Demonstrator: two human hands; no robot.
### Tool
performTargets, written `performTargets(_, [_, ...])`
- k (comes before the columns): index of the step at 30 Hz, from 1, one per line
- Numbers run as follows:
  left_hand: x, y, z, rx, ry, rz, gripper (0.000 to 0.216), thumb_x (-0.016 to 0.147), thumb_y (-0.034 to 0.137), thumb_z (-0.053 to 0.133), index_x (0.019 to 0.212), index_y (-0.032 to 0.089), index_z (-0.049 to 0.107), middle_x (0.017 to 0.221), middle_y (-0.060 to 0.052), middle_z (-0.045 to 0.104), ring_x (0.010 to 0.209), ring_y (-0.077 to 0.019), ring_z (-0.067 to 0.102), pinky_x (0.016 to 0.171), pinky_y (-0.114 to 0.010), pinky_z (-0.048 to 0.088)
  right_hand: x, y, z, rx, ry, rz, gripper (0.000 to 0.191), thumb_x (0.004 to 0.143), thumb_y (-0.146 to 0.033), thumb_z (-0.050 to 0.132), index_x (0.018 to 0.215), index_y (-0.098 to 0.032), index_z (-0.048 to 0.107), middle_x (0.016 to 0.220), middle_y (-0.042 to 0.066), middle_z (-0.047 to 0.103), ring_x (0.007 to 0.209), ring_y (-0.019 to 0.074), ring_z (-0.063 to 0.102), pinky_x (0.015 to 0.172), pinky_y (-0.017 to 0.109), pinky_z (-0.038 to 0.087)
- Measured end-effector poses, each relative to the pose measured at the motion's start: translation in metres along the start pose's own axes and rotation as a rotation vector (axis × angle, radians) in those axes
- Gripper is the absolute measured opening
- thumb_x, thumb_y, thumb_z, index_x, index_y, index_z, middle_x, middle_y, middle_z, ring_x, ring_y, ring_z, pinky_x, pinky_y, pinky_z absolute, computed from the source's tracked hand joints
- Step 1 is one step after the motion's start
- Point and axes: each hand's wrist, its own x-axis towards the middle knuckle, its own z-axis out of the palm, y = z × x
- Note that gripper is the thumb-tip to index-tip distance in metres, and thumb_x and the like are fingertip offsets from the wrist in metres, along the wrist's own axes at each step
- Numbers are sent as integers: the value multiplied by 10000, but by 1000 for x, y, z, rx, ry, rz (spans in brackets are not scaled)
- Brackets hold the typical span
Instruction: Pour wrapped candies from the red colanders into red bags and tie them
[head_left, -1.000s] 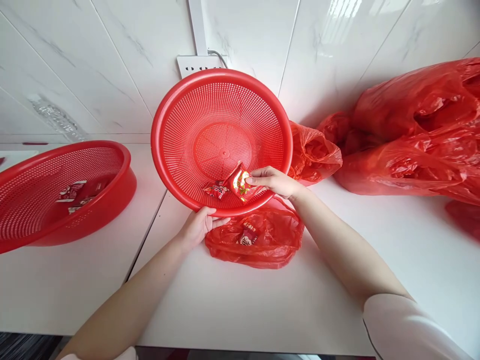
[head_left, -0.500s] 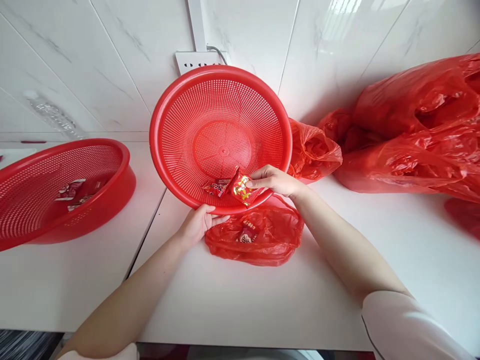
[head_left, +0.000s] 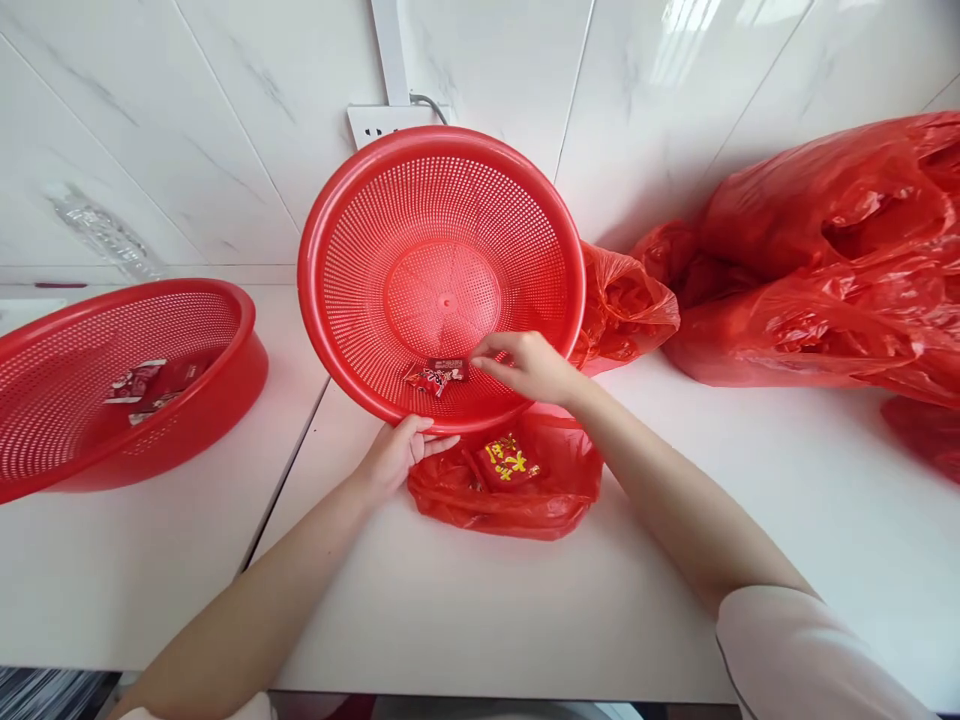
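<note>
Pale short sleeves, bare forearms

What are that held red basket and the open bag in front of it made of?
Basket: likely moulded plastic with a soft sheen, given its smooth rim and regular perforations. Bag: probably thin, glossy plastic film, given its crinkles and slightly see-through sides.

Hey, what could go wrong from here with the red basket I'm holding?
The basket is tilted, so if your left hand slips off its near rim, it could drop onto the bag.
The packets lie near that low rim and might slide out, perhaps missing the bag.
</note>
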Motion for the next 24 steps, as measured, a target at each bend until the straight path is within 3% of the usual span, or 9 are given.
performTargets(2, [-1,-2,2,8,3,4,357,810,140,543,1155,147,634,1195,-96,677,1124,-257,619,972,-446,509,1,3,19,-2,-40,-77,347,931,-363,499,1172,-150,629,1119,102,684,1017,200,638,919,340,474])
performTargets(4, [-3,-3,4,16,9,12,413,811,129,552,1217,188,601,1200,-73,675,1120,-245,623,973,-446,507,0,4,38,2,-100,-131,533,929,-383,500,1387,-113,452,1376,165,525,1260,246,504,1055,398,394])
performTargets(7, [-3,-4,6,28,20,2,486,800,99,548,1274,206,558,1169,-64,686,1086,-237,642,970,-451,507,-3,4,59,0,-195,-137,683,937,-439,470,1496,-109,255,1524,192,316,1400,283,321,1124,475,304])
performTargets(10, [-3,-5,6,24,13,-3,485,801,97,540,1277,188,553,1104,-68,707,1050,-233,659,961,-444,513,-6,5,61,26,-167,-136,594,926,-436,501,1429,-137,396,1403,176,478,1334,270,410,1099,471,344])
performTargets(14, [-1,-3,4,-5,7,-19,439,803,113,527,1238,149,577,1101,-88,710,1022,-231,669,939,-424,529,-4,12,46,199,-205,-163,516,774,-373,722,1228,-158,603,1230,118,607,1189,246,541,1043,428,419])
performTargets(19, [1,1,0,-26,12,-27,405,800,123,517,1198,125,595,1149,-111,696,1040,-237,664,943,-421,526,1,19,30,675,-164,104,490,794,-327,704,1245,-164,602,1120,82,693,963,172,665,913,353,517])
performTargets(24, [2,0,-3,-13,-9,-17,393,797,134,528,1182,130,607,1140,-113,701,1031,-243,669,964,-443,508,1,25,21,848,-145,288,508,772,-340,731,1239,-172,621,998,90,738,853,165,699,773,298,551])
